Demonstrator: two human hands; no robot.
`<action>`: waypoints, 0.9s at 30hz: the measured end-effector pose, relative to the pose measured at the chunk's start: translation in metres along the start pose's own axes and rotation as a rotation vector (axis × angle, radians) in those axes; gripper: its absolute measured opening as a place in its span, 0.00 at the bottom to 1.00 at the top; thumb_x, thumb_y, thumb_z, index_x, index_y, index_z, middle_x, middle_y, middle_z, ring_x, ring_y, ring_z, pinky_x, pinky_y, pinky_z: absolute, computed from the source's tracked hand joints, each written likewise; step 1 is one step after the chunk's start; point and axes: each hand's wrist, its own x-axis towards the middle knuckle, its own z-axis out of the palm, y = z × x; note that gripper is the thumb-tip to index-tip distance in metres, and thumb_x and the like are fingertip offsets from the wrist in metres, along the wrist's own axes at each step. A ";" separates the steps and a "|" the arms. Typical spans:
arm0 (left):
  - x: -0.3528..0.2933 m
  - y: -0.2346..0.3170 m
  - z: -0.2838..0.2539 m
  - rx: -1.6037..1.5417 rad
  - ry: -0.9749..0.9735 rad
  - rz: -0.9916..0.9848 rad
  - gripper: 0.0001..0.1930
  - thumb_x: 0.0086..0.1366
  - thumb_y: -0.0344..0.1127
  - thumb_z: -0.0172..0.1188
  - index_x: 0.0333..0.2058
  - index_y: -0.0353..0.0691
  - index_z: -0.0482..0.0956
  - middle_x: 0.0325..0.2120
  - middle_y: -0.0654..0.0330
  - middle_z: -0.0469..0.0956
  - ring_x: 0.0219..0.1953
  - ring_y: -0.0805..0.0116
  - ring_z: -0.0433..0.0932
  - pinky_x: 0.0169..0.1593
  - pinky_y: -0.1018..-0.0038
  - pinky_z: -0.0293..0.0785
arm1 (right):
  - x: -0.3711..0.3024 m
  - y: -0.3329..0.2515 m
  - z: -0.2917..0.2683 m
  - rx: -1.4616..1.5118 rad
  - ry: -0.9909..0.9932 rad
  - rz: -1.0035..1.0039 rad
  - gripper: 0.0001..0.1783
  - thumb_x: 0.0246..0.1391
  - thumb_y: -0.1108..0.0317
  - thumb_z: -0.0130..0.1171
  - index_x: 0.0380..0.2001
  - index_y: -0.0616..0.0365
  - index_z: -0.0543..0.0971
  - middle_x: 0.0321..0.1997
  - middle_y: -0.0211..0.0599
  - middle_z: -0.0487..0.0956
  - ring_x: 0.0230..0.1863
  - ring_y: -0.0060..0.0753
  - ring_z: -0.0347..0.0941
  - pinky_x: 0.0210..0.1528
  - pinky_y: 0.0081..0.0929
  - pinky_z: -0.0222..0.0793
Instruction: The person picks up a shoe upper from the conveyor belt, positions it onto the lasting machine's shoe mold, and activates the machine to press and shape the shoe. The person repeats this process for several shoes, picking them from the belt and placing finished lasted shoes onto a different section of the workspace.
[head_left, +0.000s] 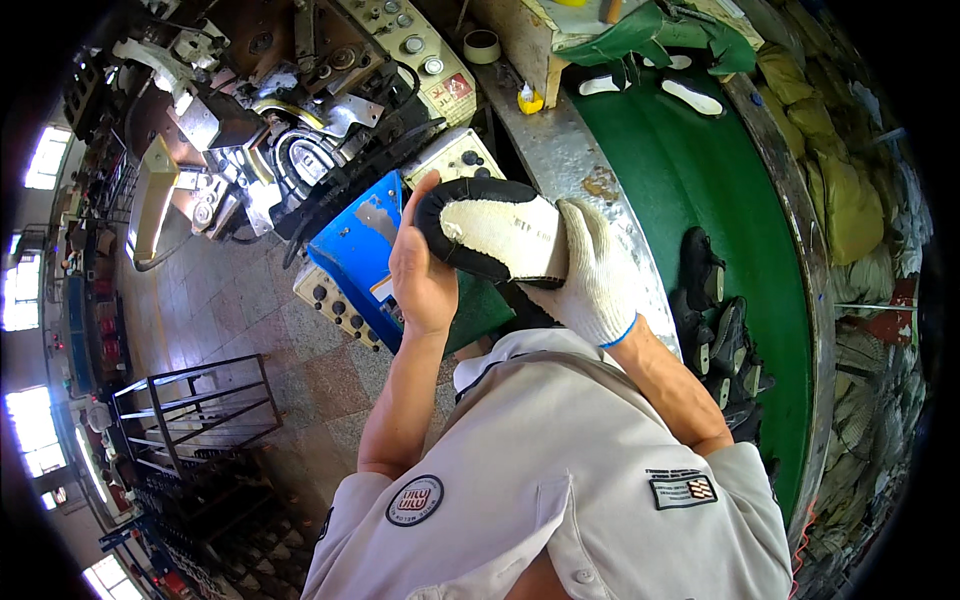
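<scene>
Between my two hands is a black shoe upper (505, 236) with its pale underside turned up toward me. Bare, my left hand (424, 272) grips its rounded toe end, the thumb along the near side. My right hand (593, 278), in a white knitted glove with a blue cuff edge, wraps the other end and hides part of it. The shoe upper is held above a blue machine panel (362, 250). Beyond it to the left stands a metal shoe-shaping machine (300, 155) with a curved clamp; nothing of mine touches it.
To the right runs a green conveyor belt (765, 290) with several black shoe uppers (728, 335) near me and pale-soled ones (692, 98) farther off. A yellow bottle (529, 98) stands on the metal ledge. Control boxes with knobs (335, 310) flank the panel. A black rack (200, 410) stands at lower left.
</scene>
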 end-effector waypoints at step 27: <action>0.012 -0.037 0.016 -0.317 0.116 -0.255 0.33 0.74 0.55 0.39 0.62 0.31 0.67 0.61 0.50 0.71 0.63 0.53 0.69 0.67 0.57 0.61 | 0.007 0.030 -0.014 -0.044 0.020 0.065 0.51 0.26 0.64 0.79 0.59 0.65 0.69 0.59 0.54 0.72 0.56 0.55 0.73 0.56 0.43 0.73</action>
